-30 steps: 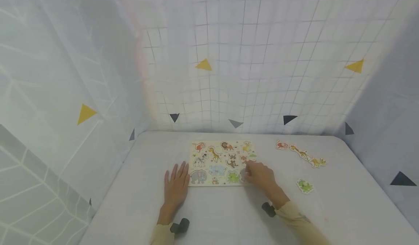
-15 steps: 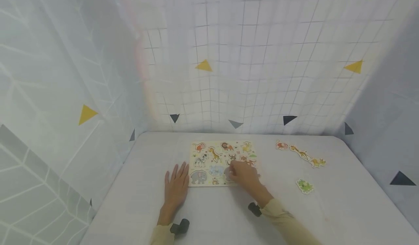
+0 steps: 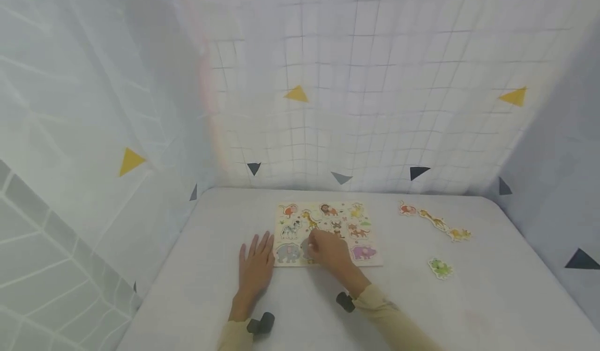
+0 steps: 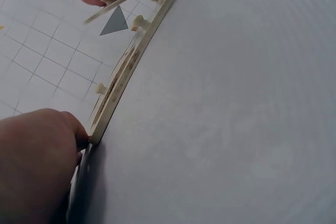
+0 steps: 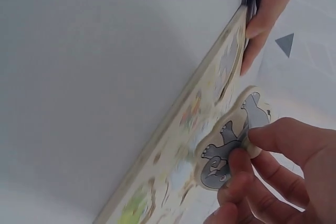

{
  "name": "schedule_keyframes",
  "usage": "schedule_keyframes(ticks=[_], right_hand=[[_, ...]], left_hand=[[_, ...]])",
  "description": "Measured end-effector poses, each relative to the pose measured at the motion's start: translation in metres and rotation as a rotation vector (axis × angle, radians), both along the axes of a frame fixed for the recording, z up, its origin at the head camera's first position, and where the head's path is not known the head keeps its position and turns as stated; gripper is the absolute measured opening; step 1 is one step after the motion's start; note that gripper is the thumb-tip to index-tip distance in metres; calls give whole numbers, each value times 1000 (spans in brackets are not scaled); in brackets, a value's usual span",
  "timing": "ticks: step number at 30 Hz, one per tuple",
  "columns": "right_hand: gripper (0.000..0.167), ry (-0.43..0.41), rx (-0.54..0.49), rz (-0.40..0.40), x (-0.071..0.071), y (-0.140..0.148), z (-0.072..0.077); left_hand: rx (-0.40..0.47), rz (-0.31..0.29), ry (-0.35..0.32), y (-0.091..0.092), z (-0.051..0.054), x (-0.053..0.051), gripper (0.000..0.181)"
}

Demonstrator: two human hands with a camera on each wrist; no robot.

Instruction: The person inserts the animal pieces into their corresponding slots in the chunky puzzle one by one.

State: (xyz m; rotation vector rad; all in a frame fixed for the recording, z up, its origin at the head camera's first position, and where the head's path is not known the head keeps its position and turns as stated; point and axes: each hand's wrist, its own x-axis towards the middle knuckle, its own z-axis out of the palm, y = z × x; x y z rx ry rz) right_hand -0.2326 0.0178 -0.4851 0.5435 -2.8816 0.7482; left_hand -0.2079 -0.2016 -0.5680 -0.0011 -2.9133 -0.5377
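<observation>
Over puzzle board (image 3: 345, 224), right hand (image 3: 330, 249) pinches grey animal piece (image 5: 226, 136); straight-fingered left hand (image 3: 257, 268) touches board.

Grey pc (image 5: 226, 139) btwn R fingers (image 5: 241, 170)

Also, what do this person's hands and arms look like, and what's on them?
The left hand and right hand wear no gloves. The left sleeve and right sleeve are pale yellowish-beige, reaching near the wrists. A small dark block shows beside the left cuff, another beside the right.
</observation>
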Motion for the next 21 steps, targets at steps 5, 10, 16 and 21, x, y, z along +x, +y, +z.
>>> schedule_keyframes(ticks=[5, 10, 16, 21], right_hand=[[11, 53, -13, 32, 1, -12, -1], [10, 62, -42, 45, -2, -22, -9], [9, 39, -51, 23, -4, -30, -17], [9, 59, -66, 29, -4, -35, -19]], left_hand=[[-3, 8, 9, 4, 5, 3, 50], [-2, 9, 10, 3, 8, 4, 49], [9, 7, -15, 4, 5, 3, 50], [6, 13, -8, 4, 6, 4, 50]])
